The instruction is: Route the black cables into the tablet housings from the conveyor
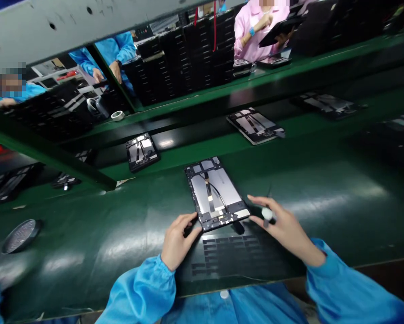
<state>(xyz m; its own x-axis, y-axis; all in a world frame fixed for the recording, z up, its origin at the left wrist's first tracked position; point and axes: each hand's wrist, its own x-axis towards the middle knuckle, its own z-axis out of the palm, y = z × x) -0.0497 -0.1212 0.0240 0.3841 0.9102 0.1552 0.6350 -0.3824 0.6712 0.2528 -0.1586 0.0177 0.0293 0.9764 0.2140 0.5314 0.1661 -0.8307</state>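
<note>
An opened tablet (pixel 217 193), back cover off, lies on the green workbench (pixel 323 198) in front of me, showing a silver battery and flat cables. My left hand (pixel 178 240) is curled at its near left corner, fingers pinched against the edge. My right hand (pixel 283 227) rests beside its near right corner, holding a small tool with a white round part (pixel 267 213) between the fingers. Both sleeves are blue.
More opened tablets lie on the conveyor: one (pixel 142 151) at left, one (pixel 255 125) at centre right, another (pixel 326 104) far right. A round metal dish (pixel 21 235) sits at left. A tape roll (pixel 117 115) and stacked black trays (pixel 188 58) stand behind. Other workers sit beyond.
</note>
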